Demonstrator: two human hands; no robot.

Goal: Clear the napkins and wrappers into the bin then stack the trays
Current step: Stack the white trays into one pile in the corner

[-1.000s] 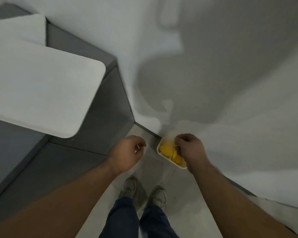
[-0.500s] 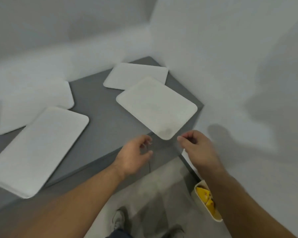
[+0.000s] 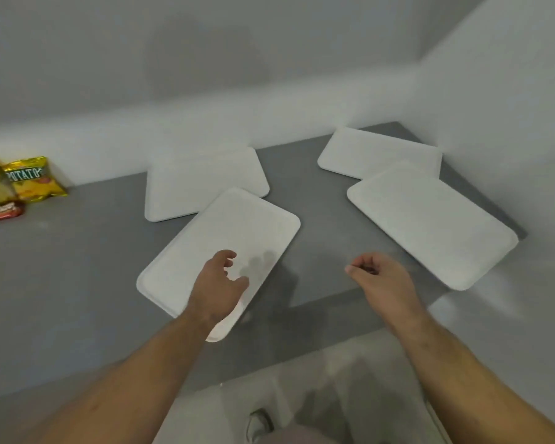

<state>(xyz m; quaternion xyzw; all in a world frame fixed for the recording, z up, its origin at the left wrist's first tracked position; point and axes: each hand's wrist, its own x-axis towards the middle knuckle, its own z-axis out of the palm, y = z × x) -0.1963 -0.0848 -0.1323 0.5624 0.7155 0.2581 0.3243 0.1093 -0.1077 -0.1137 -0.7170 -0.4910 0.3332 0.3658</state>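
Grey counter, both hands half-curled

Four white trays are lying on the grey counter. Left hand is hovering, fingers spread, over the nearest tray. Right hand is hanging loosely curled, empty. Snack packets are sitting far left.

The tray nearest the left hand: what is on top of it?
Nothing rests on the near tray; its white surface shows only finger shadows. The left hand hovers above it, hiding its near part.
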